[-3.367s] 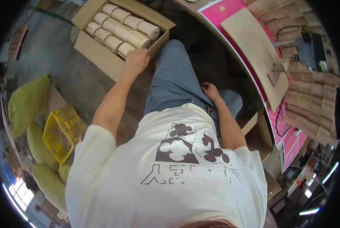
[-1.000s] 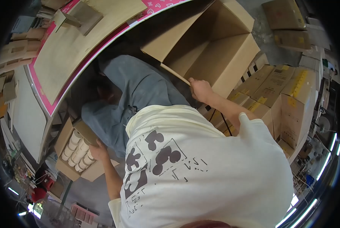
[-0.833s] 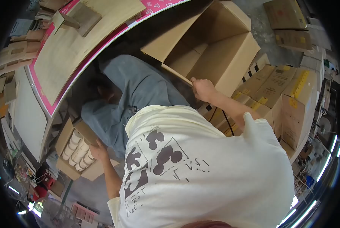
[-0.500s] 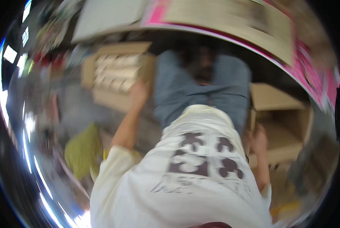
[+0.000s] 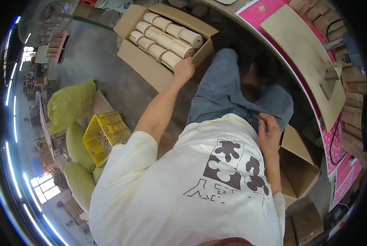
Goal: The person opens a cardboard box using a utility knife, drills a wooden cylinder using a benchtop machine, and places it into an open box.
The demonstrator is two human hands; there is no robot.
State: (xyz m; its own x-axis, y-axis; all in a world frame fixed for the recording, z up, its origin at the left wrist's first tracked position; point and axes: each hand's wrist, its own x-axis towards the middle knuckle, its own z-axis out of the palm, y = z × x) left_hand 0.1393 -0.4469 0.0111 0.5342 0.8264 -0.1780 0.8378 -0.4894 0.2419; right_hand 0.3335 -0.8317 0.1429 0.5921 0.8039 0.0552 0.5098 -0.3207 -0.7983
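Observation:
On the left, a cardboard box [image 5: 140,67] with raised flaps holds rows of pale wooden cylinders [image 5: 167,39]. My left hand [image 5: 184,69] is at that box's near right edge, fingers curled over the cardboard beside the end of a cylinder. Over my right thigh hangs my right hand [image 5: 269,133], holding nothing, its fingers apart and slightly bent. Just beyond it stands a second cardboard box [image 5: 300,164] with its flap up; part of its inside is hidden by my arm.
A pink-edged worktable [image 5: 292,69] curves along the front right, bearing a wooden board [image 5: 304,57] and stacked wooden blocks [image 5: 354,108]. Behind my left arm are a yellow crate [image 5: 105,137] and green sacks [image 5: 70,106]. A fan [image 5: 50,14] stands at the far left.
My right hand has come away from the right-hand box to above my thigh. My left hand is still at the box of cylinders. The view has turned to the right and sharpened.

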